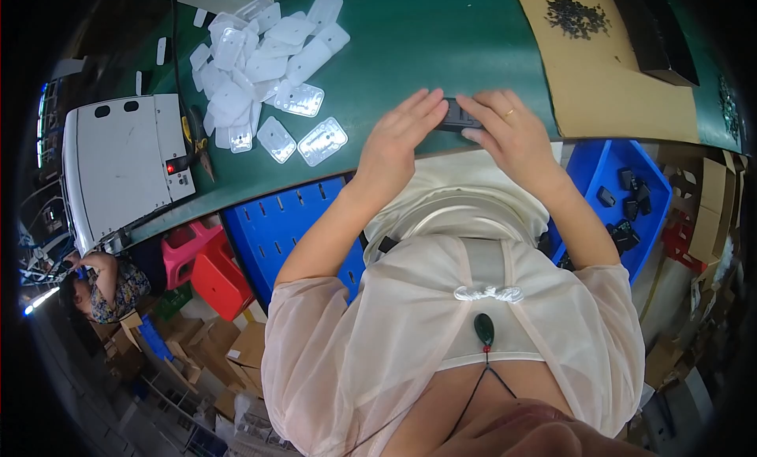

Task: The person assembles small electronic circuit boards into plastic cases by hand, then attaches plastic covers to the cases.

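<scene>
Near the front edge of the green table, a small black plastic casing lies between my two hands. My left hand is closed at its left end, fingers pressed together with their tips against it. At the right end my right hand, with a ring on one finger, curls its fingers over the far side and its thumb on the near side. Parts of the casing are hidden under my fingers. To the left is a heap of translucent white plastic plates, with several single plates lying nearer to me.
A white machine stands at the left edge, with pliers beside it. Cardboard on the right carries a pile of small dark parts. A blue bin with black parts is below right. A person sits far left.
</scene>
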`<state>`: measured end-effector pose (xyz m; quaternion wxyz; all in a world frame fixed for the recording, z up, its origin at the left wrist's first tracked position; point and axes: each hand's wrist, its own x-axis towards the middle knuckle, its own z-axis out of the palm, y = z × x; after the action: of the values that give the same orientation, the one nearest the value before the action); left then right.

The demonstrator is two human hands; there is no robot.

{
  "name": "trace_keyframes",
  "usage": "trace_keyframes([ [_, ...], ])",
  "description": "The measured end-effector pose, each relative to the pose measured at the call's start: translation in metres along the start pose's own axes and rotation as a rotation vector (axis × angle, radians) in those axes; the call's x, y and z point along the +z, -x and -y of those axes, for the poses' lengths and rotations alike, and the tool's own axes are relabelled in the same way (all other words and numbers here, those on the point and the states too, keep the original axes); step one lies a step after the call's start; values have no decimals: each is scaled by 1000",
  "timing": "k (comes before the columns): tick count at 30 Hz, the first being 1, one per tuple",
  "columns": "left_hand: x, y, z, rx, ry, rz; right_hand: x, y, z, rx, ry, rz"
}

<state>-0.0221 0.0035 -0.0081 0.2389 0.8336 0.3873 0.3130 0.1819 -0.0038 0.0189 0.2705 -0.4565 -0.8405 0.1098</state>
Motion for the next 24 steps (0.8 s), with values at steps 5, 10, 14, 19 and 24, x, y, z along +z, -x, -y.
trace_keyframes([
  [5, -3, 0, -2, 77, -191, 57, 0, 3, -3, 0, -23, 3],
  [10, 12, -10, -5, 99, -205, -62, -8, -5, -16, 177, -312, 119],
  [14, 6, -44, 18, 115, -146, -115, -1, -7, -30, 304, -543, -198],
  [19, 3, -159, 79, -276, 277, -162, 12, 16, -63, 445, -368, -386],
  [24, 9, -264, 177, -543, 569, -139, 15, 12, -51, 289, -138, -390],
])
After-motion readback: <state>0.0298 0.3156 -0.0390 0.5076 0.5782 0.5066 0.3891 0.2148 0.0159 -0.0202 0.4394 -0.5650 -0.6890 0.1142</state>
